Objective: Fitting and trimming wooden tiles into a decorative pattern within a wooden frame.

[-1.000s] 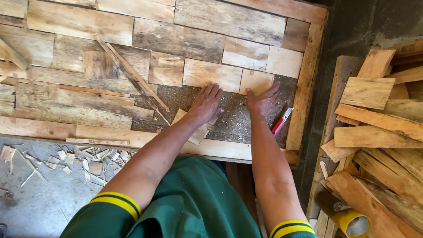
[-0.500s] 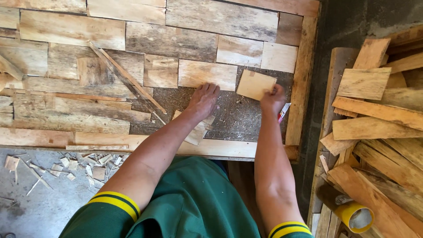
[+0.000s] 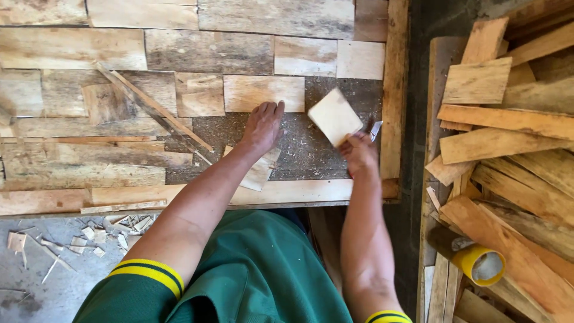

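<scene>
Currently the right hand point(image 3: 359, 154) holds a small pale square wood tile point(image 3: 335, 116) by its lower corner, fingers closed on it, the tile tilted and lifted just above the dark particle-board backing point(image 3: 311, 149); held by one corner, most of its face and edges stay free over the bare patch. The left hand point(image 3: 263, 125) lies flat on the same backing, fingers spread and holding nothing, its tips touching the lower edge of a tan rectangular block point(image 3: 263, 93) already set in the row; the flat palm looks like a brace against the board. Under the left wrist lies a loose light offcut point(image 3: 257, 170), touching the backing, not seated in any row. A thin strip of lath point(image 3: 155, 110) lies diagonally across the laid pieces to the left. A utility knife point(image 3: 375, 128) shows just beside the right hand, near the frame rail point(image 3: 394, 90); partly hidden. Spare planks point(image 3: 496, 119) are heaped well apart to the right, with a roll of yellow tape point(image 3: 478, 263) among them. Wood chips point(image 3: 107, 230) lie on the concrete floor point(image 3: 48, 293) below the panel's lower edge.
</scene>
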